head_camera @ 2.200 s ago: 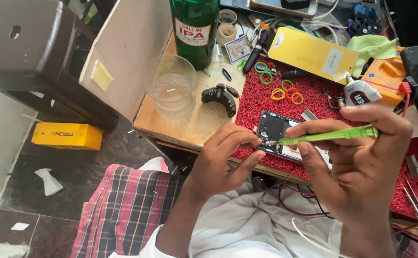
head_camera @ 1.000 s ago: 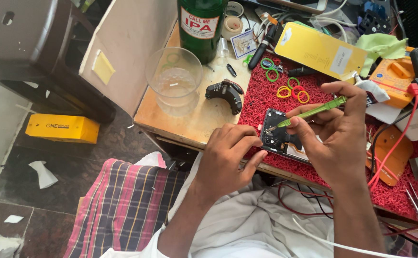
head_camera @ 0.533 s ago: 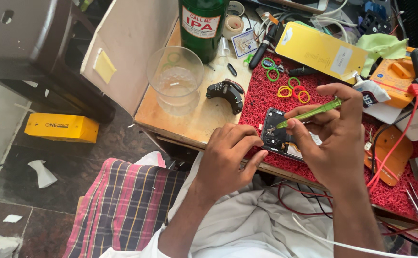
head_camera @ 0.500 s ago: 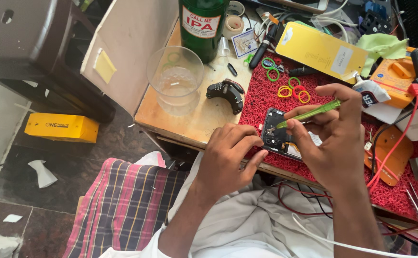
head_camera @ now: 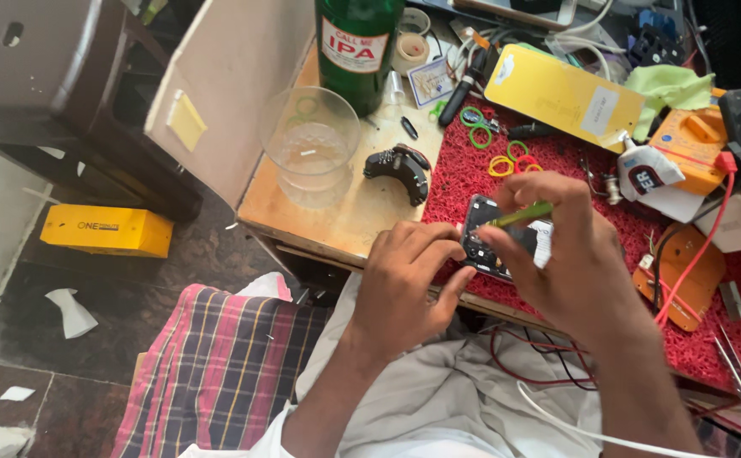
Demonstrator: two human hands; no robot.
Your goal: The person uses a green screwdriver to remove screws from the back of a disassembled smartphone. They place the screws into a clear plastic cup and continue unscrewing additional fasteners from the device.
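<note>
Head view: your left hand [head_camera: 404,284] curls its fingers against the near edge of the opened phone [head_camera: 496,236], steadying it on the red mat [head_camera: 557,174] at the bench's front edge. Your right hand [head_camera: 570,254] pinches a green tool [head_camera: 519,215], tip down on the phone's upper part. An empty glass [head_camera: 309,144] and a green bottle [head_camera: 358,47] stand to the left on the wooden bench [head_camera: 337,220].

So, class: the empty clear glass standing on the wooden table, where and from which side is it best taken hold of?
Probably round the side wall of the clear glass, coming from its left: it stands upright, the green bottle crowds its right and far side, and the black part lies near right.
</note>
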